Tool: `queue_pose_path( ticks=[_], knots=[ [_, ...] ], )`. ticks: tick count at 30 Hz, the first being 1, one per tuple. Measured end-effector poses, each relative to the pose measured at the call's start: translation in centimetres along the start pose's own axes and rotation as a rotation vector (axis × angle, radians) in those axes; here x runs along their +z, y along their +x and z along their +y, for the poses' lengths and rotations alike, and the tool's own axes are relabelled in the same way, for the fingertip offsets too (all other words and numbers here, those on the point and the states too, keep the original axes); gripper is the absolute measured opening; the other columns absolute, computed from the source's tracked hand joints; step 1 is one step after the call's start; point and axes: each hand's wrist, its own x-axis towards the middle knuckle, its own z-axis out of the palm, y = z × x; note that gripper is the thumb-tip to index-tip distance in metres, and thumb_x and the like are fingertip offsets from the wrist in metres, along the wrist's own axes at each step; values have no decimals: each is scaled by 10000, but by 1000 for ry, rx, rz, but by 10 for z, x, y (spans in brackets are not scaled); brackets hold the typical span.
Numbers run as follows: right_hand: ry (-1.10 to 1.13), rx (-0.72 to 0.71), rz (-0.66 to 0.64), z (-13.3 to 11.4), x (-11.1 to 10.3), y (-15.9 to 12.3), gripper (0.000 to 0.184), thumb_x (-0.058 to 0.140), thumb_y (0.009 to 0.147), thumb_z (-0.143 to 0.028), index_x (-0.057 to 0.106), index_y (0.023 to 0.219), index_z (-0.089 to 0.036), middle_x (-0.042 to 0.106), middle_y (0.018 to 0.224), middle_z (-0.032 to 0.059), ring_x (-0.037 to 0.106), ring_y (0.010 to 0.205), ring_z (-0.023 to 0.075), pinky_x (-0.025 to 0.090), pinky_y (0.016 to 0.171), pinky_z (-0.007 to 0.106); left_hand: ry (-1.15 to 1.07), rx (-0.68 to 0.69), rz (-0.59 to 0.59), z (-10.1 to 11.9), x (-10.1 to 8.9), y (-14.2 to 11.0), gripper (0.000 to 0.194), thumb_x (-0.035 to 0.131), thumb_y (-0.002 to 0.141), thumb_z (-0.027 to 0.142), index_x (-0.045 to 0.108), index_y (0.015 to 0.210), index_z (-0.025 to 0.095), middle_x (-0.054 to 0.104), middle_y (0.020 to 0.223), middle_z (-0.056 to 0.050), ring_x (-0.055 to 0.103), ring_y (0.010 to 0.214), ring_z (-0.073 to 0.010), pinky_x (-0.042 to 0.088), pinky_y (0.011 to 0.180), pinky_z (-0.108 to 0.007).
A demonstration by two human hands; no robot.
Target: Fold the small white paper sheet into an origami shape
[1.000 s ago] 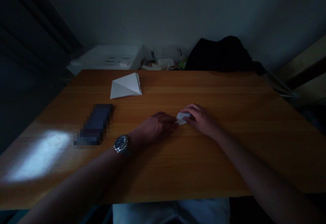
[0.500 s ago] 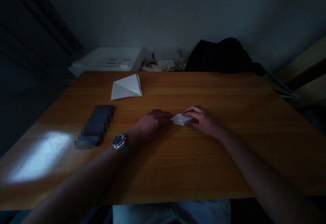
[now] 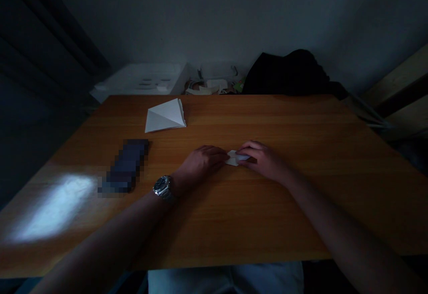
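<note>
A small piece of white folded paper [image 3: 232, 158] lies on the wooden table between my hands. My right hand [image 3: 262, 159] pinches its right-hand flap between thumb and fingers, and that flap is lifted and tilted over toward the left. At the paper's left tip, my left hand [image 3: 207, 162] presses with its fingers together, covering that corner. A metal watch [image 3: 162, 187] is on my left wrist.
A larger folded white sheet [image 3: 166, 115] lies at the back left of the table [image 3: 214, 222]. Nearer me is a dark blurred-out object [image 3: 127, 164]. Behind the far edge are a white plastic container [image 3: 143, 77], assorted small items and a black cloth-like heap [image 3: 287, 75].
My right hand has moved slightly left, bringing the paper's right flap up and over toward the middle. My left hand stays almost in place at the left tip.
</note>
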Motion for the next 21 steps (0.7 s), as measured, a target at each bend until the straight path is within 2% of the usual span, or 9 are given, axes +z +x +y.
queue_pose_path(
  ticks=[5,9,14,21],
  knots=[
    [27,-32,-30,1,-4,-2,278,712,927,-250,724,1204,-280,662,1224,70,642,1141,227,534,1010,387,-7,-7,29,-1,0,-1,221,561,1034,277,710,1183,212,731,1211,-55,701,1059,-214,544,922,-352],
    [48,-59,-20,4,-5,-2,234,660,953,-193,739,1159,-271,703,1171,62,670,1089,211,552,978,385,-31,2,65,-1,-1,0,214,561,1035,282,710,1164,201,748,1173,-60,716,1018,-208,551,887,-341],
    [87,-83,29,5,-3,-1,189,621,982,-207,755,1110,-244,738,1135,71,697,1048,203,563,949,378,-49,-9,77,1,-3,1,218,572,1029,288,704,1182,206,748,1162,-64,717,1013,-208,553,881,-335],
    [107,31,96,-4,-2,0,182,589,1010,-310,749,1028,-224,756,1013,59,708,937,201,561,861,349,-94,-98,131,3,-5,0,251,524,1050,295,697,1201,196,748,1091,-65,715,947,-188,569,831,-309]
  ],
)
